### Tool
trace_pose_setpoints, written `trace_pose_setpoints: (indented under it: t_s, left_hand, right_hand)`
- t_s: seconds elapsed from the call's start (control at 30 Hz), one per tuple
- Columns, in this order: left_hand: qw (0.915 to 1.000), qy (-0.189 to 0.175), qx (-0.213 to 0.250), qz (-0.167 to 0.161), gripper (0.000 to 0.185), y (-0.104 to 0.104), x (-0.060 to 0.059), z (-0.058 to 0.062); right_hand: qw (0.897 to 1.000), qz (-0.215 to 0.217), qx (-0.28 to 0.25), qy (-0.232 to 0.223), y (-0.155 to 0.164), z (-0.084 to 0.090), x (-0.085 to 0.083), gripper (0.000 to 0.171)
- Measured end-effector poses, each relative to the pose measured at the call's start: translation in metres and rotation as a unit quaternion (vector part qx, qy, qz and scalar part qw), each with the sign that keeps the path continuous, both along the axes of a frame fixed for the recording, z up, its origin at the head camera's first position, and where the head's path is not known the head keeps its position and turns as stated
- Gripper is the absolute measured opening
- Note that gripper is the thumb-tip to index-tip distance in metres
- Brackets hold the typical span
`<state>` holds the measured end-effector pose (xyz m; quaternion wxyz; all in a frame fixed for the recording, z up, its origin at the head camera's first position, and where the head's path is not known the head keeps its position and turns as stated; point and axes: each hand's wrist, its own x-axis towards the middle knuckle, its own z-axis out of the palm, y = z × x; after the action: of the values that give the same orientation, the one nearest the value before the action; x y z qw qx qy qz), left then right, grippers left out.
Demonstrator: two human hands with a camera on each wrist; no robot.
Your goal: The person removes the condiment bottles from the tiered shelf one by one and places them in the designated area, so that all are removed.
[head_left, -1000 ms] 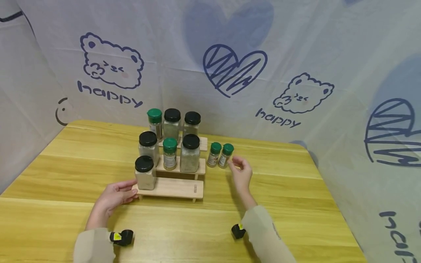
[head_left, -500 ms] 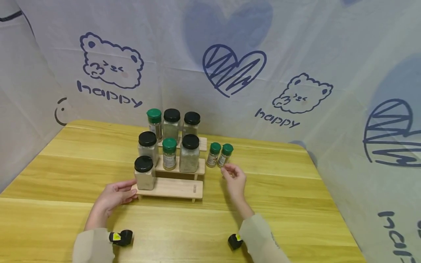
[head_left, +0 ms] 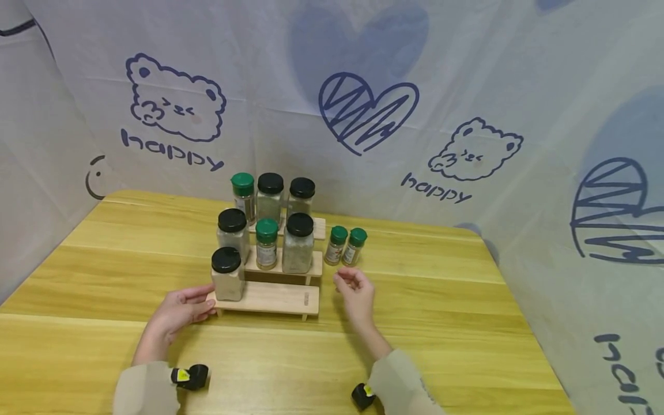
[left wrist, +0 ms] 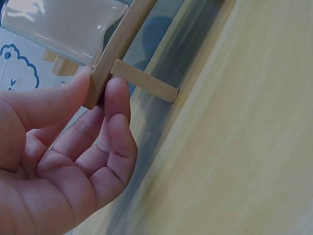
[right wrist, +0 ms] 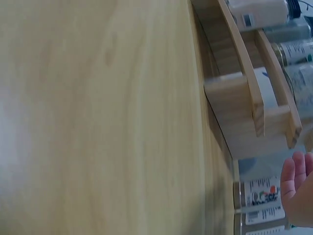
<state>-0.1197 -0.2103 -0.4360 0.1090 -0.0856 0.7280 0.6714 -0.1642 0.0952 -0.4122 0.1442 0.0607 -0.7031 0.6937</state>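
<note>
A three-tiered wooden spice rack of pale, unfinished wood stands near the middle of the yellow wooden worktop, its steps rising toward the printed backdrop. The left hand grips the rack's lower left corner: in the left wrist view the thumb lies on the edge of the bottom board and the fingertips curl up against it from beneath, beside a short wooden foot. On that bottom step, just above the hand, sits a square glass jar with a black lid, filled with pale powder. Two black-lidded jars and one small green-lidded jar stand on the middle step, and three more jars on the top one. The right hand hovers just right of the rack, fingers loosely curled and holding nothing, near two small green-capped spice bottles that stand on the worktop beside the rack.
</note>
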Motion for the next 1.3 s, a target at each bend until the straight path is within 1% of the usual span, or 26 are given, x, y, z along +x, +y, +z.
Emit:
trace_pose_setpoints:
  t_s: [0.13,0.23,0.33,0.47,0.63,0.7,0.77,0.9,1.1,1.3]
  left_hand:
    - [1.0000,0.000,0.002,0.000,0.051,0.000,0.000,0.000]
    - [1.0000,0.001,0.005,0.000,0.051,0.000,0.000,0.000]
    - [1.0000,0.001,0.006,-0.001,0.051,0.000,0.000,0.000]
    - [1.0000,-0.001,0.003,-0.001,0.051,0.000,0.000,0.000]
    - [1.0000,-0.003,0.003,0.000,0.051,0.000,0.000,0.000]
    - [1.0000,-0.003,0.003,0.000,0.051,0.000,0.000,0.000]
    - [1.0000,-0.003,0.002,0.000,0.050,0.000,0.000,0.000]
    - [1.0000,-0.004,0.001,-0.001,0.051,0.000,0.000,0.001]
    - [1.0000,-0.002,0.004,-0.004,0.051,-0.001,0.000,0.001]
    - [1.0000,-0.001,-0.002,-0.006,0.051,-0.001,0.000,0.000]
  right_hand:
    - [1.000,0.015,-0.004,-0.003,-0.009,0.000,0.005,0.013]
    - [1.000,0.025,-0.003,0.003,-0.015,0.000,0.007,0.012]
    - [0.999,0.034,-0.007,0.007,-0.021,-0.007,0.005,0.012]
    - [0.999,0.049,-0.021,-0.001,-0.028,-0.016,0.002,0.013]
    - [0.996,0.083,-0.024,0.010,-0.041,0.000,0.012,0.014]
    - [0.995,0.097,-0.019,0.009,-0.046,0.008,0.016,0.014]
    - [0.994,0.110,-0.013,0.003,-0.051,0.012,0.018,0.015]
    - [0.991,0.135,-0.004,0.002,-0.059,0.016,0.020,0.017]
    - [0.985,0.169,-0.002,0.024,-0.072,0.021,0.022,0.019]
    - [0.981,0.191,-0.006,0.043,-0.084,0.028,0.023,0.021]
